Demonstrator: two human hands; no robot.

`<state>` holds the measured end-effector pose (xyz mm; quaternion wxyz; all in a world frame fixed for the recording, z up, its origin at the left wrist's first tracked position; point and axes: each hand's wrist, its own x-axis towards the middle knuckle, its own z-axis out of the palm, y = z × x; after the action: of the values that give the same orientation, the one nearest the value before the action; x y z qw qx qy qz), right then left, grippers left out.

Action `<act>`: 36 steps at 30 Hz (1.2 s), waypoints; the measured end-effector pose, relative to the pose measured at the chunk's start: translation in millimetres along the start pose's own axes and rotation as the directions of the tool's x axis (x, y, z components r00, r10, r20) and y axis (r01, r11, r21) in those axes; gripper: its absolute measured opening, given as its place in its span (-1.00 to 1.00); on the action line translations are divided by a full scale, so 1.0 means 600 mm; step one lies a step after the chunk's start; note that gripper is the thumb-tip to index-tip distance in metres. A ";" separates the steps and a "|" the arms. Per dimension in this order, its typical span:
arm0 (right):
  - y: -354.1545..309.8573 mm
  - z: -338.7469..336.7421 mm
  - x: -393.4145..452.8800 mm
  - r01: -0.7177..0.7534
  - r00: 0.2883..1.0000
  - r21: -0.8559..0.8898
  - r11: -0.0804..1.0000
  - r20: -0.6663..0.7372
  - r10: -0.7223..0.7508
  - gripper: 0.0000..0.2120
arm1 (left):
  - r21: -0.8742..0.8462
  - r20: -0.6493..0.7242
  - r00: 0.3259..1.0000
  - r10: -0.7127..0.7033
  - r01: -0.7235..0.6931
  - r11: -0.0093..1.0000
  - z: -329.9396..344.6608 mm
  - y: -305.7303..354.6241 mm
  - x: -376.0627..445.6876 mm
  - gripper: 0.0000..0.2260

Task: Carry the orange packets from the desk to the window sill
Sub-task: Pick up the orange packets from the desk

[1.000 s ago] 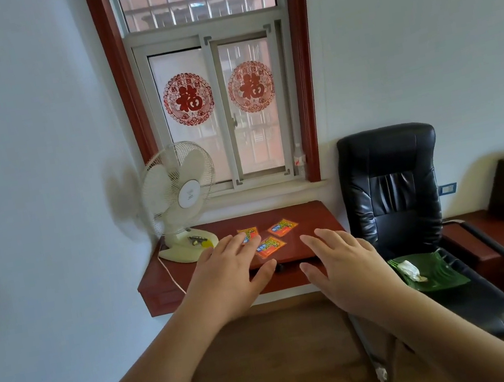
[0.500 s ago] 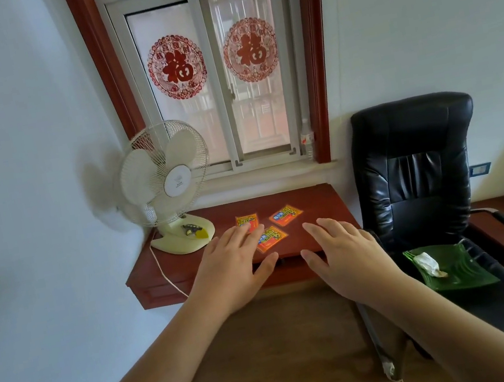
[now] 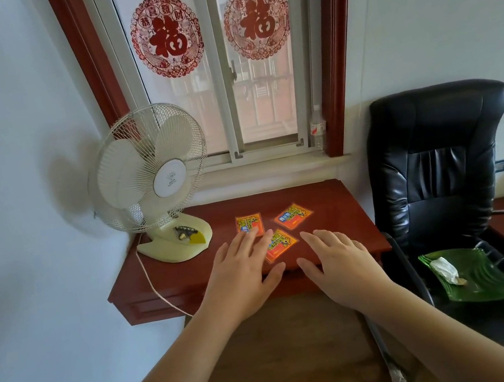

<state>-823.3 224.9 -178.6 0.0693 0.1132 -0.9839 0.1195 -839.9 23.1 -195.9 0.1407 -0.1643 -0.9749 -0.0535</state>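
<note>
Three orange packets lie flat on the dark red desk (image 3: 341, 208): one at the left (image 3: 248, 224), one at the right (image 3: 292, 215), one nearer me (image 3: 280, 245). My left hand (image 3: 242, 276) reaches out, fingers spread, its fingertips over the edges of the left and near packets. My right hand (image 3: 340, 262) is stretched out with fingers apart just right of the near packet, holding nothing. The pale window sill (image 3: 267, 171) runs behind the desk, under the window.
A cream table fan (image 3: 151, 181) stands on the desk's left end, its cord hanging off the front. A clear bottle (image 3: 317, 128) stands at the sill's right end. A black office chair (image 3: 437, 178) with a green dish (image 3: 471, 280) on its seat is at the right.
The view has drawn closer to the desk and tilted down. Both hands have advanced toward the packets, still spread and holding nothing.
</note>
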 end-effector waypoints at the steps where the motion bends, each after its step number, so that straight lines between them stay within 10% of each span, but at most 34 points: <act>1: 0.000 0.010 0.013 -0.013 1.000 -0.001 1.000 0.006 0.013 -0.43 | 0.000 -0.001 1.000 0.014 -0.014 1.000 0.008 -0.011 0.011 -0.40; 36: 0.242 0.289 0.509 -0.051 0.945 0.076 0.996 0.327 0.023 -0.43 | -0.025 0.279 0.955 -0.104 0.115 0.993 0.355 -0.190 0.408 -0.50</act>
<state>-1171.6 255.8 -327.2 -0.1010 0.1156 -0.9779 0.1416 -1155.0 22.5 -334.1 -0.0036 -0.1187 -0.9913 -0.0576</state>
